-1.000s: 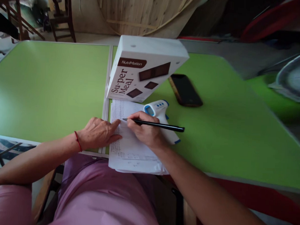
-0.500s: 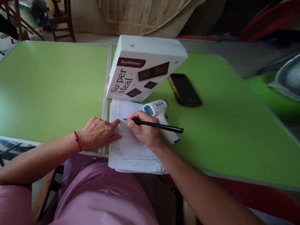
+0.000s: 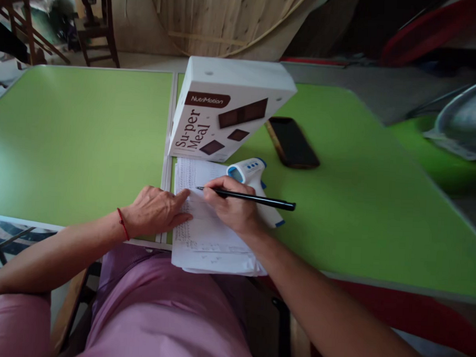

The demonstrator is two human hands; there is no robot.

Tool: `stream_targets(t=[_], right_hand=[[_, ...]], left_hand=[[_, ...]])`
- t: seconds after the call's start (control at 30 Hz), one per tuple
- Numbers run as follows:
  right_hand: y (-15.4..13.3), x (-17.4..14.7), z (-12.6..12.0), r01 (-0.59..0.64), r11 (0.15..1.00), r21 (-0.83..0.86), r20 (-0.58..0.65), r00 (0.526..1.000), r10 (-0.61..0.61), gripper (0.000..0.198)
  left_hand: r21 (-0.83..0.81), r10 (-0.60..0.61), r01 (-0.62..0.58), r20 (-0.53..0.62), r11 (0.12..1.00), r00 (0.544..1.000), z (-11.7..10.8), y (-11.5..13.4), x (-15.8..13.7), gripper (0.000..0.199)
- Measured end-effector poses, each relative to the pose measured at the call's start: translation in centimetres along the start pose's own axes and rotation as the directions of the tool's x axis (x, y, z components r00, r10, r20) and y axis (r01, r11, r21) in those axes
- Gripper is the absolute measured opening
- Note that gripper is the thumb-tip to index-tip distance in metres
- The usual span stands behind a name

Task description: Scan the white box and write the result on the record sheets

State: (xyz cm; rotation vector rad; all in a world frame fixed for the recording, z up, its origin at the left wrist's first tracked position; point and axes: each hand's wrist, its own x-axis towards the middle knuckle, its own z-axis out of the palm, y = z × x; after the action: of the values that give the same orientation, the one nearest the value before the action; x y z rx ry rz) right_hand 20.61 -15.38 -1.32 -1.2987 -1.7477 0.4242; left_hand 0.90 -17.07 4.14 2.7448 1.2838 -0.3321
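Observation:
My right hand [image 3: 236, 206] is closed around a black pen [image 3: 261, 199], its tip at the paper. Under both hands lies a stack of white paper sheets [image 3: 207, 237] covered with rows of handwriting. My left hand [image 3: 157, 211] rests on the left edge of the stack, index finger and thumb stretched out and apart, holding nothing. Beside the right hand, a white and blue infrared thermometer [image 3: 248, 171] lies on the right part of the sheets; the hand hides part of its handle.
Behind the sheets a white NutriMotion box [image 3: 233, 110] stands upright on the green folding table [image 3: 85, 140]. A dark smartphone [image 3: 294, 141] lies to its right. A wooden chair [image 3: 95, 33] stands beyond the table at the far left.
The right hand and pen have shifted very slightly to the right, and the pen's back end sits a little farther right. The left hand has stayed in place.

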Motion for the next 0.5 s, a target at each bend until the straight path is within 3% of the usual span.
stream_targets(t=[0.2, 0.5], right_hand=[[-0.07, -0.06, -0.02, -0.012, 1.000, 0.008, 0.054, 0.998, 0.012, 0.013], [0.08, -0.07, 0.15, -0.037, 0.999, -0.031, -0.022, 0.999, 0.036, 0.013]], left_hand=[[-0.013, 0.006, -0.006, -0.011, 1.000, 1.000, -0.05, -0.13, 0.03, 0.049], [0.006, 0.002, -0.002, -0.003, 1.000, 1.000, -0.04, -0.06, -0.07, 0.049]])
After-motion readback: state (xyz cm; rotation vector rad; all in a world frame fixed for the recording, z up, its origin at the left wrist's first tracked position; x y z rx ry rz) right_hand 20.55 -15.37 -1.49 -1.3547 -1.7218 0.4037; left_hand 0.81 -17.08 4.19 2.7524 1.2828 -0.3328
